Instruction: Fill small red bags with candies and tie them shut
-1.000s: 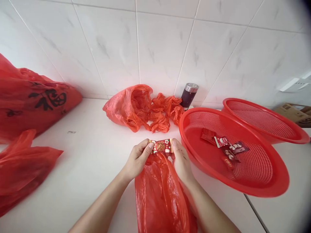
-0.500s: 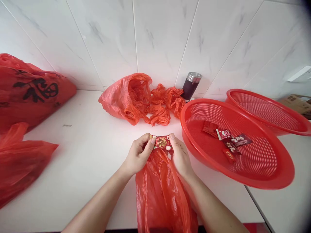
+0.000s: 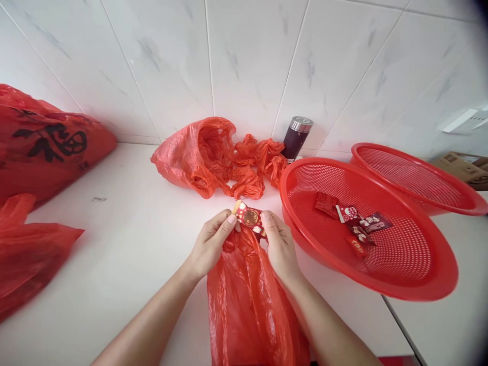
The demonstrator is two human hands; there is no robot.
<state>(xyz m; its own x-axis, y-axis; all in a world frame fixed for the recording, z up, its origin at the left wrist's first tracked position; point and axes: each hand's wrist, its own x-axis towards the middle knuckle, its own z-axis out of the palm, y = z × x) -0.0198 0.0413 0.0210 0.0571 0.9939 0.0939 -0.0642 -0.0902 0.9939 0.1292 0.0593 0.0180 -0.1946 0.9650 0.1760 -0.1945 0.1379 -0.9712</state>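
Between my two hands is a small red candy packet (image 3: 250, 217) with a gold round emblem and white flowers. My left hand (image 3: 212, 239) pinches its left end between thumb and fingers. At the other end, my right hand (image 3: 279, 244) grips it with the thumb on top. A red plastic bag (image 3: 244, 305) hangs below the packet, its gathered top close under my fingers; whether a hand also holds it, I cannot tell. To the right, a red plastic basket (image 3: 366, 277) contains several small wrapped packets (image 3: 375, 222).
A second red basket (image 3: 419, 152) stands behind the first. Crumpled red bags (image 3: 247, 180) and an open red bag (image 3: 183, 160) lie by the tiled wall, beside a dark thermos (image 3: 296, 140). Full red bags (image 3: 57, 142) occupy the left. A cardboard box (image 3: 463, 165) is far right.
The packet has tilted, its left end now higher than its right. Both hands still hold it. The whole view has shifted slightly.
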